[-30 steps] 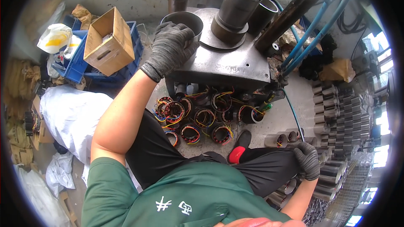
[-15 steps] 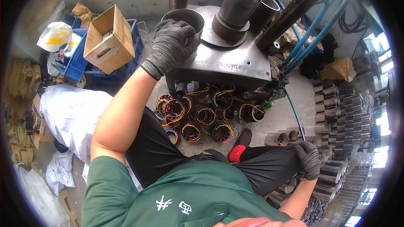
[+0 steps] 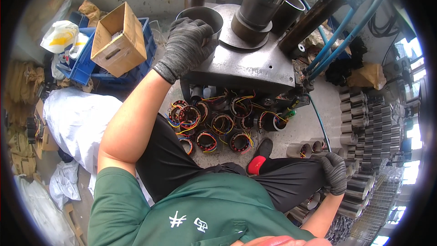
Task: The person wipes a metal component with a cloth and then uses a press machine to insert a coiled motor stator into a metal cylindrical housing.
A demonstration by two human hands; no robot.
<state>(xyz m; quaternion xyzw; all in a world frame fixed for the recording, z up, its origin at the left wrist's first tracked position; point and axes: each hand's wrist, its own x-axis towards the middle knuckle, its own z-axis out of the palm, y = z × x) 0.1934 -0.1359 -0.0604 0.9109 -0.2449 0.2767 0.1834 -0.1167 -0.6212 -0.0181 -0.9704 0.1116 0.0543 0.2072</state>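
Note:
My left hand (image 3: 191, 41), in a dark grey knit glove, grips the near rim of an open metal cylinder (image 3: 217, 18) that stands on the left part of the press table (image 3: 255, 70). Its fingers curl over into the cylinder's mouth. Beside it, a thick steel ram (image 3: 268, 0) comes down onto a round collar (image 3: 248, 41). My right hand (image 3: 334, 173), gloved alike, is closed by my right knee at the end of a thin blue-green rod (image 3: 319, 120) running from the press. The fingers' undersides are hidden.
Several wound stators (image 3: 222, 124) with coloured wires lie on the floor below the press. Rows of metal cylinders (image 3: 359, 118) stand at the right. Blue hoses (image 3: 350, 32) and a slanted post (image 3: 309, 20) flank the press. At left, a cardboard box (image 3: 119, 41) sits on blue crates (image 3: 148, 41).
The view has shifted very slightly. Both hands keep their places and grips; the cylinder and ram show no clear movement.

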